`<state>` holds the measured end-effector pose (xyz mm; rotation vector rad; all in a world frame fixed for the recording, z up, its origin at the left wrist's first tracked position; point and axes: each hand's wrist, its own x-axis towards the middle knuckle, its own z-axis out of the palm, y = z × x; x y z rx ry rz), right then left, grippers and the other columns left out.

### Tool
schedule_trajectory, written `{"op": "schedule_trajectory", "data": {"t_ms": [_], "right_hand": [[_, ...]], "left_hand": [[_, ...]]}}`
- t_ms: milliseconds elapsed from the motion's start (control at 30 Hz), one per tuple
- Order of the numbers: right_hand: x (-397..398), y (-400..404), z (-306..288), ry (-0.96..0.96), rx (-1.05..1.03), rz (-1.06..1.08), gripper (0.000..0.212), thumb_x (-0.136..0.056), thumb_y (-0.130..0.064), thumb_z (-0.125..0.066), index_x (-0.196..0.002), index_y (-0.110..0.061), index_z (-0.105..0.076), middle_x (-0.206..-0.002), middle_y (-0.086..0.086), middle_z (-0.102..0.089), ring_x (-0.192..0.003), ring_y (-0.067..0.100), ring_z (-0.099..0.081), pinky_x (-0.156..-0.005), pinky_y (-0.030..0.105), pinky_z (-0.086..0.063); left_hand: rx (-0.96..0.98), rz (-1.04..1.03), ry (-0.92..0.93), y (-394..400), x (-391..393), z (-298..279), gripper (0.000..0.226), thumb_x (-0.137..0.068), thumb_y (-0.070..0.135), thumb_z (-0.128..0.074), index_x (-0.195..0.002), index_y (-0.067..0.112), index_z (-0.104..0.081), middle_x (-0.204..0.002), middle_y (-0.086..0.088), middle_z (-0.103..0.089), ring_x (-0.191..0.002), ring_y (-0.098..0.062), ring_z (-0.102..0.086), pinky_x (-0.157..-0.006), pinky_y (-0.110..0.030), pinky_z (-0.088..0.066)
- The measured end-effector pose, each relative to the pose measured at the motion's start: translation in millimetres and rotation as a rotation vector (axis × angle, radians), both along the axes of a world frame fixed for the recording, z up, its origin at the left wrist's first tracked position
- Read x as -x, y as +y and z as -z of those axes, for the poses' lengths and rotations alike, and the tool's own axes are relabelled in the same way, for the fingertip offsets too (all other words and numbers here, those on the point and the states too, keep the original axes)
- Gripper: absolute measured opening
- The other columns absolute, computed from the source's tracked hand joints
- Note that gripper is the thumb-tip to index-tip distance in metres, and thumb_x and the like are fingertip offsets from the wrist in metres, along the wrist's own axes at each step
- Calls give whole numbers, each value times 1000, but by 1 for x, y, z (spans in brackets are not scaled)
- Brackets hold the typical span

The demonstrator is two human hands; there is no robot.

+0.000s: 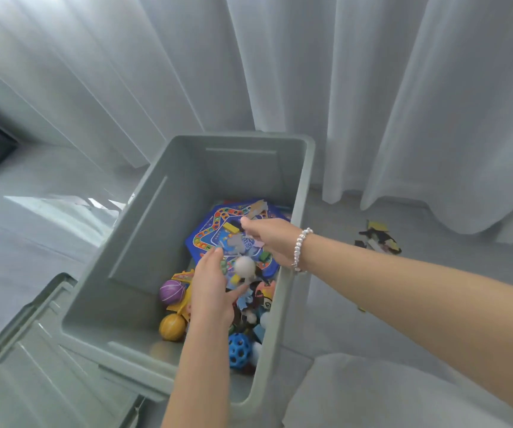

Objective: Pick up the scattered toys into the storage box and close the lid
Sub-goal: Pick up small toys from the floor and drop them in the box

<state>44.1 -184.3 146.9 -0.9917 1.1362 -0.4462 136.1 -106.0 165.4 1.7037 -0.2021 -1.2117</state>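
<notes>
Head view: I'm watching both hands hovering over open storage box (187,211). Left hand (210,291) and right hand (267,239) both with fingers loose, seemingly gripping nothing; small pieces blurring between them, appearing to be dropping in. Box already holding game board (218,230), balls, blue holed ball (239,350). Lid (26,366) lying near left, off. I'm judging drop-in step underway; next, reaching right to remaining toy pile (378,239) on floor, then lid.

Toys (233,304) lie in the storage box (144,242); lid (32,366) on the floor to its left, scraps (377,237) to its right.
</notes>
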Motion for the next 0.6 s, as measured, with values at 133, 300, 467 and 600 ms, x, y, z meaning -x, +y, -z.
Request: {"op": "schedule_trajectory", "data": {"t_ms": [133,300,467,600], "right_hand": [[22,9,-14,54,225,-47,36,-94,-29,-48,-126,-14,-55,-127,2,-57,-113,18,-57,-101,37,-45],[61,36,-8,113,478,115,18,-93,-19,-50,-105,-15,-62,-89,-13,-62,-76,-1,-56,-76,16,-47],[108,57,28,210,487,349,13,-92,-19,-50,-95,-20,-63,-82,-15,-57,-70,-4,-51,-61,8,-38],[148,75,67,296,366,522,13,-94,-20,-48,-96,-19,-61,-85,-13,-60,-76,0,-54,-64,9,-42]], "left_hand": [[12,56,-201,2,16,6,31,-96,27,-48,-127,25,-51,-123,7,-47,-117,-17,-45,-100,-47,-44],[279,73,-380,6,56,5,17,-96,18,-47,-106,24,-59,-109,13,-60,-109,-5,-54,-93,-20,-43],[466,243,-461,9,111,17,19,-96,13,-48,-105,24,-59,-111,9,-62,-106,1,-55,-88,-13,-42],[433,365,-369,12,153,45,18,-96,8,-46,-101,20,-59,-101,10,-62,-86,15,-55,-73,-1,-39]]}}
